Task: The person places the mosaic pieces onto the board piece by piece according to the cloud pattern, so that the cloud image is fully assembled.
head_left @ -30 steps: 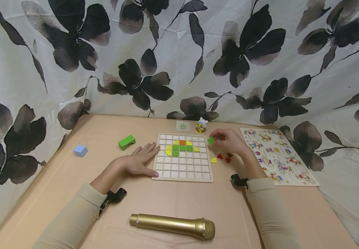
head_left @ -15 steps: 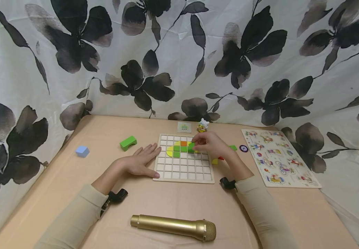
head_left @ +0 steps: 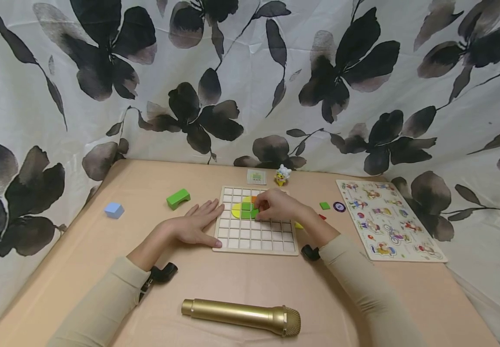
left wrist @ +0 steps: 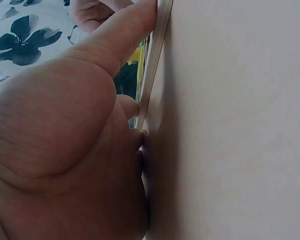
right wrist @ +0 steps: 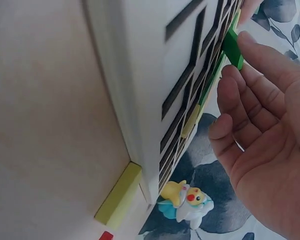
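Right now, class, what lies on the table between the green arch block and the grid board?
Only the left hand's fingertips; otherwise bare table, seen in the head view.

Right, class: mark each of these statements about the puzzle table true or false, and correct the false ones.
1. The left hand lies flat against the grid board. True.
2. The right hand pinches a red piece. False: it pinches a green piece.
3. The gold microphone stands upright. False: it lies on its side.
4. A blue block sits left of the green arch block. True.
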`<state>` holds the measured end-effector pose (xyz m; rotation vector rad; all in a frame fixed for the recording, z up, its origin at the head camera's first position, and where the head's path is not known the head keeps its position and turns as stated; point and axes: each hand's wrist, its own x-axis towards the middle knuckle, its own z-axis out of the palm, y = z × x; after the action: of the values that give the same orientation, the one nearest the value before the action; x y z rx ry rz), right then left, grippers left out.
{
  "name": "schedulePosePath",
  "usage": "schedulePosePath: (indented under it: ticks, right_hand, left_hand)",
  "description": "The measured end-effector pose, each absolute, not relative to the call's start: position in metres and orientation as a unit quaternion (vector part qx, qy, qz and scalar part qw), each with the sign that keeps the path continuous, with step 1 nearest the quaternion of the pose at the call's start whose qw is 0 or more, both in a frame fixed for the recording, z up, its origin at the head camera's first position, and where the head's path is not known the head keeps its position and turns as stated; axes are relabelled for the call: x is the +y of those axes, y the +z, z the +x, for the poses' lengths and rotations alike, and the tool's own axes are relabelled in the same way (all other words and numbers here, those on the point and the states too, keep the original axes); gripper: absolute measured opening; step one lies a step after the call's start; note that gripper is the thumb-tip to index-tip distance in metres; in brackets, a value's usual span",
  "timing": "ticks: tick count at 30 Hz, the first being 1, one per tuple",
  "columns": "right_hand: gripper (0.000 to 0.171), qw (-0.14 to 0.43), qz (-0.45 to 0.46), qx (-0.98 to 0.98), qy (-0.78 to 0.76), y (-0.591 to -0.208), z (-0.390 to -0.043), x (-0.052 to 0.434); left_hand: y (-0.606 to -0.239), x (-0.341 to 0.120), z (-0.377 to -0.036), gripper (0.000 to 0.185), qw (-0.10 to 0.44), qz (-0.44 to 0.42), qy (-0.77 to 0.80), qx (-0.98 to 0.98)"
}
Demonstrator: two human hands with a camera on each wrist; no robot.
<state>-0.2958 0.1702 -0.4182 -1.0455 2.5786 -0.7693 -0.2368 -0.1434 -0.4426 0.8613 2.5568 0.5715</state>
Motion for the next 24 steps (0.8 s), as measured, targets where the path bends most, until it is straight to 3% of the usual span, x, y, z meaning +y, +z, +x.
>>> schedulePosePath:
  ticks: [10,14,24]
  right_hand:
    - [0.029,0.125,-0.345,0.897,-0.246,-0.417,-0.293,0.171]
    - [0.039,0.082,-0.323,0.904,-0.267,-0.411,-0.289,0.183]
    - [0.035,-0.022,-0.256,0.906,-0.338,-0.384,-0.287,0.249]
  left_hand:
    - [-0.444,-0.144,-0.237,0.115,0.190,0.306,0.206,0.910]
    - [-0.446,-0.145,-0.238,0.117,0.191,0.314,0.225,0.902]
    - [-0.446,-0.146,-0.238,0.118,0.189,0.318,0.240,0.897]
